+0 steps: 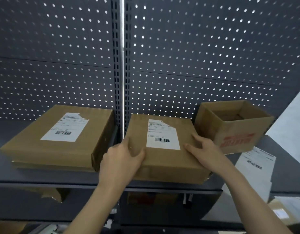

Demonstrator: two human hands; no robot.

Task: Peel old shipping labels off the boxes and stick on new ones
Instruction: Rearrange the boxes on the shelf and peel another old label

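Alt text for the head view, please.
The left hand grips the near-left corner of the middle box while the right hand rests on its top beside its white label. A second labelled box lies left; an open carton stands right.

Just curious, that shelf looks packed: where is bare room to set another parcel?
Bare shelf runs in front of the left box and at the far right beyond the label sheet. Crowded: the middle box sits close between the left box and the open box.

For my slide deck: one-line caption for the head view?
Left hand grips, right hand rests on the middle labelled box on a shelf.
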